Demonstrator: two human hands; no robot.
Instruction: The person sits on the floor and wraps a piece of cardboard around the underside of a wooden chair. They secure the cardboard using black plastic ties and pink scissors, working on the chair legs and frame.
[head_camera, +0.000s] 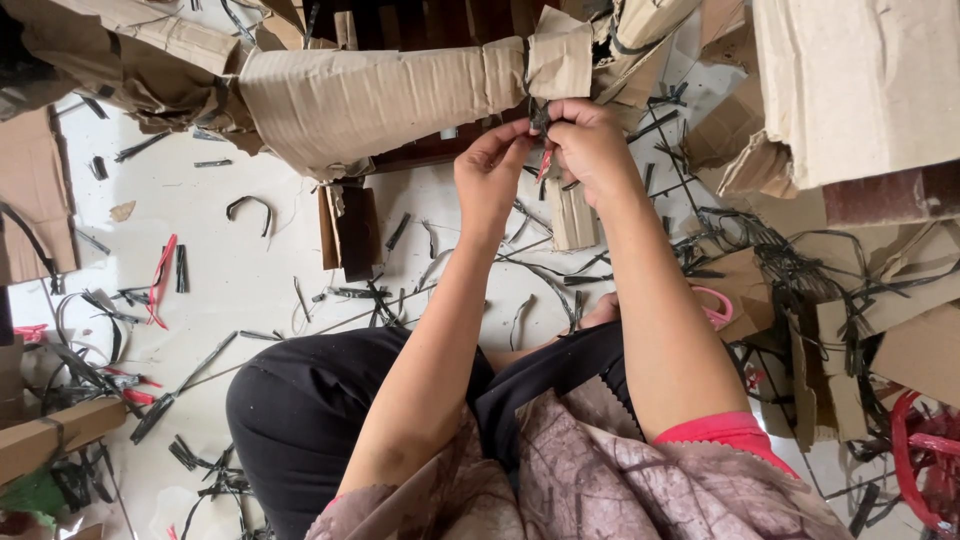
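Observation:
A rolled bundle of brown cardboard (380, 95) lies across the top of the view, bound by a black plastic strap (527, 70). My left hand (490, 170) pinches the strap's loose end just below the bundle. My right hand (590, 145) is closed on a small red-handled tool (545, 162) held against the same strap. Both hands meet under the bundle's right end.
Cut black strap pieces (250, 205) and red scraps (160, 275) litter the white floor. Cardboard sheets (860, 90) pile up at the right, with tangled straps (780, 260) below them. More cardboard (30, 200) lies at the left. My knees fill the lower middle.

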